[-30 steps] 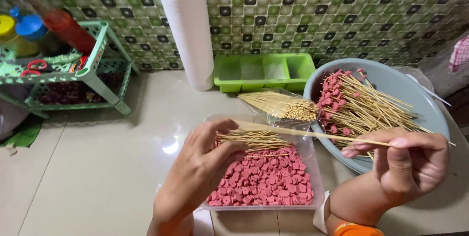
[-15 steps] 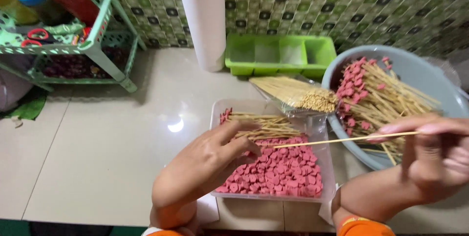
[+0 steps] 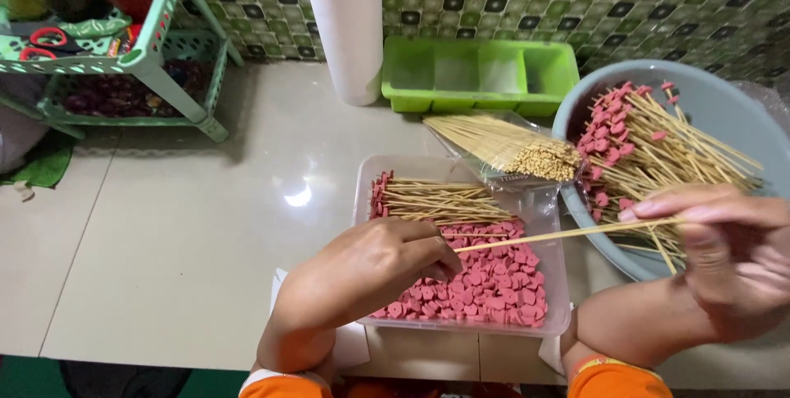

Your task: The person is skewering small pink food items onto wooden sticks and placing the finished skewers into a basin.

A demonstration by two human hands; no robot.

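Skewer (image 3: 568,234), bare bamboo, is pinched at its right end by the right hand (image 3: 728,254), at right of frame; its long axis runs nearly level, tip leftward toward the left hand (image 3: 370,270). That hand is curled over pink sausage slices (image 3: 485,283) in a clear tray (image 3: 461,328) at lower centre, apparently pinching a slice. A clear bag of skewers (image 3: 502,147) lies above; green box (image 3: 477,77) behind; grey basin (image 3: 724,102) at upper right.

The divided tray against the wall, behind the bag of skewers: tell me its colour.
Bright lime green. The divided tray shows plainly in the head view, its compartments looking empty.
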